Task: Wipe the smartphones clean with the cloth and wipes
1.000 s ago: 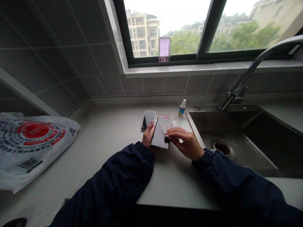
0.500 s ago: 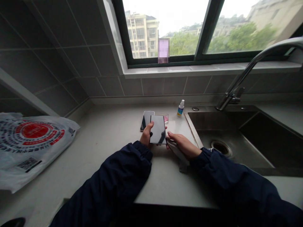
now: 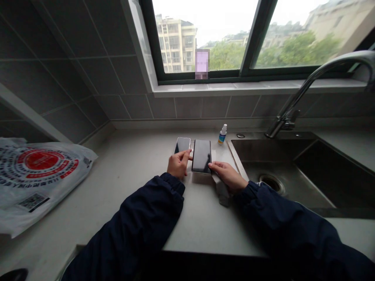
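Note:
A dark-screened smartphone (image 3: pixel 201 156) is raised a little over the counter. My right hand (image 3: pixel 229 175) pinches its lower right corner, thumb on the glass. A grey cloth (image 3: pixel 220 189) hangs from the same hand, beneath the fingers. My left hand (image 3: pixel 177 164) is just left of the phone, fingers partly curled and slightly apart, holding nothing visible; one fingertip is at or close to the phone's left edge. Behind the left hand lies a second phone (image 3: pixel 182 144) with a light rim, partly covered by that hand.
A small spray bottle (image 3: pixel 222 134) with a white cap stands by the rim of the steel sink (image 3: pixel 258 154). The faucet (image 3: pixel 288 101) arches over at the right. A white plastic bag (image 3: pixel 43 171) with red print lies on the counter (image 3: pixel 140 156) at left, under a window.
The phone has shifted right and slightly away. My left hand has let go of it and moved a little left. My right hand, beside it before, now grips its corner.

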A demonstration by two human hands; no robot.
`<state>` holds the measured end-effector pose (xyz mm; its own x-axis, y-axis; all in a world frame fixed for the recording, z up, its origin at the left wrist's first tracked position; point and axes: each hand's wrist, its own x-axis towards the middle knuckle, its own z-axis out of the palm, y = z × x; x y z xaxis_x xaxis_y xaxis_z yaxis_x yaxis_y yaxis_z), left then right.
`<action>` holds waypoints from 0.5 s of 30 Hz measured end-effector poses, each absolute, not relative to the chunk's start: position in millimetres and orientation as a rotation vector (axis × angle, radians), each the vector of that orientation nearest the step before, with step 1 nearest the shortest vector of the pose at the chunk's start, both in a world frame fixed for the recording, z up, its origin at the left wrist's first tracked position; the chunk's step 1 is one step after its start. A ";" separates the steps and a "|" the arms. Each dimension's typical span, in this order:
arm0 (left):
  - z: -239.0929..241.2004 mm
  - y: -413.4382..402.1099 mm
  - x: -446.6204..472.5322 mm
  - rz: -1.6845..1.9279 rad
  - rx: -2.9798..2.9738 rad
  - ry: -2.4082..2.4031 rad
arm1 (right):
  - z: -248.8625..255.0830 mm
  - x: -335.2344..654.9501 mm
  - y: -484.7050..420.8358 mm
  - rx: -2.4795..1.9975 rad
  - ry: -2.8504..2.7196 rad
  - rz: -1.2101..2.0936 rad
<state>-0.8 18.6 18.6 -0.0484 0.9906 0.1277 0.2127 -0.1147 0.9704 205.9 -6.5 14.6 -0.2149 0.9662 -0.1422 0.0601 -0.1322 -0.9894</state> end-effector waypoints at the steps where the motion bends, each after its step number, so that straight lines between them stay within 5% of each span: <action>1: 19.3 19.5 -4.3 1.274 1.536 1.409 | 12.3 208.0 -3.0 -1.252 -1.355 1.422; 15: 2.7 36.3 -17.2 1.223 2.060 1.912 | 11.0 200.4 20.9 -1.409 -1.527 1.214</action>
<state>-17.2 36.3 2.7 -0.0953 0.8678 0.4877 0.8069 -0.2196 0.5484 200.4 20.9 11.0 -0.1446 0.9855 -0.0893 0.3087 -0.0408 -0.9503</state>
